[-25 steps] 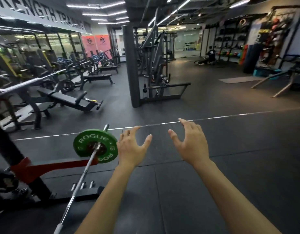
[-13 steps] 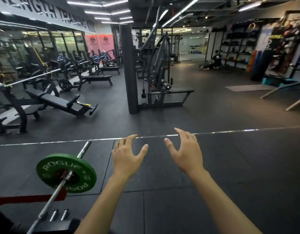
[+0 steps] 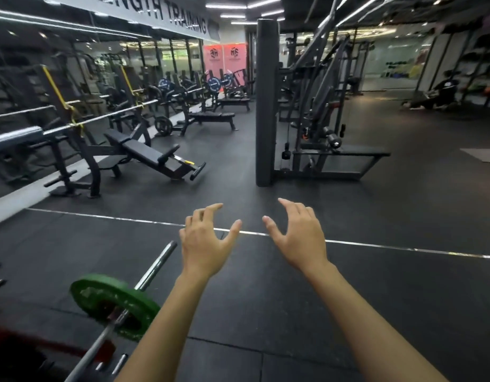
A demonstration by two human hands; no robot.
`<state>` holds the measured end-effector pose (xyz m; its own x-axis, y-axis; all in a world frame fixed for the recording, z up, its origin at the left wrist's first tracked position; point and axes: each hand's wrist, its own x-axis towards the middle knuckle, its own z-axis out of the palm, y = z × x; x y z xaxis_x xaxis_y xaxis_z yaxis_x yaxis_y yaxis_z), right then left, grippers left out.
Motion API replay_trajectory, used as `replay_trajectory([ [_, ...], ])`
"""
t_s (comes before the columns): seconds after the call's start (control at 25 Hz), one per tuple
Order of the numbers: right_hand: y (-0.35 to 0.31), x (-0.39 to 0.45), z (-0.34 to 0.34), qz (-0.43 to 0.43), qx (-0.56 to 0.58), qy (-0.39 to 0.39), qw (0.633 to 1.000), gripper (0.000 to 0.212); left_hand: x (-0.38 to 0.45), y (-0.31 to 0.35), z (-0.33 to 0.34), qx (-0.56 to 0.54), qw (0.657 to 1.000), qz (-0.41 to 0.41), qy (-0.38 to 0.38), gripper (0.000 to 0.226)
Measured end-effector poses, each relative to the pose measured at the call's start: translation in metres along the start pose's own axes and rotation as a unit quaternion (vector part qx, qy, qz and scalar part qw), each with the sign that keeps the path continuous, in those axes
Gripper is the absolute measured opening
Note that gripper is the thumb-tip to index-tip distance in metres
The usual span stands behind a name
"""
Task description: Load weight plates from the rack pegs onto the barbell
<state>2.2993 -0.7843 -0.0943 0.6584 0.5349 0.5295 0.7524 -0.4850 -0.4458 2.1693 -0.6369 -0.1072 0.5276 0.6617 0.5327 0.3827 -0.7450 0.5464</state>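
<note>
A green weight plate [image 3: 100,297] sits on the sleeve of a steel barbell [image 3: 155,264] at the lower left, the bare sleeve end pointing up and right. My left hand [image 3: 204,245] hovers just right of that sleeve end, fingers spread and loosely bent, holding nothing. My right hand [image 3: 300,238] is raised beside it at the same height, also empty with relaxed fingers. Both hands float over the black rubber floor, apart from the plate.
A black pillar [image 3: 266,106] and a cable machine [image 3: 321,128] stand ahead. Benches [image 3: 153,155] with racked bars line the mirrored left wall. A person [image 3: 442,92] sits on the floor far right. Short rack pegs [image 3: 120,363] show at the bottom left.
The view has swung left and forward, so the green plate and bar slid lower in the frame. Both hands stay raised and empty, fingers a little more bent.
</note>
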Motion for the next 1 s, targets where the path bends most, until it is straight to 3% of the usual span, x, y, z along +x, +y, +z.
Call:
replay_trajectory([
  [0.12, 0.018, 0.071, 0.036, 0.002, -0.015, -0.012, 1.000, 0.061, 0.072, -0.020, 0.048, -0.019, 0.999, -0.035, -0.011, 0.060],
  [0.36, 0.074, 0.204, 0.088, 0.040, -0.010, 0.016, 0.999, 0.059, 0.200, -0.032, 0.135, -0.026, 0.999, -0.014, -0.031, 0.061],
  [0.72, 0.170, 0.423, 0.203, 0.016, 0.065, -0.015, 0.998, 0.060, 0.386, -0.069, 0.271, -0.009, 0.998, -0.064, -0.001, 0.056],
  [1.0, 0.156, 0.591, 0.312, -0.066, 0.144, -0.065, 0.985, 0.058, 0.521, -0.129, 0.301, 0.079, 0.987, -0.128, 0.059, 0.066],
])
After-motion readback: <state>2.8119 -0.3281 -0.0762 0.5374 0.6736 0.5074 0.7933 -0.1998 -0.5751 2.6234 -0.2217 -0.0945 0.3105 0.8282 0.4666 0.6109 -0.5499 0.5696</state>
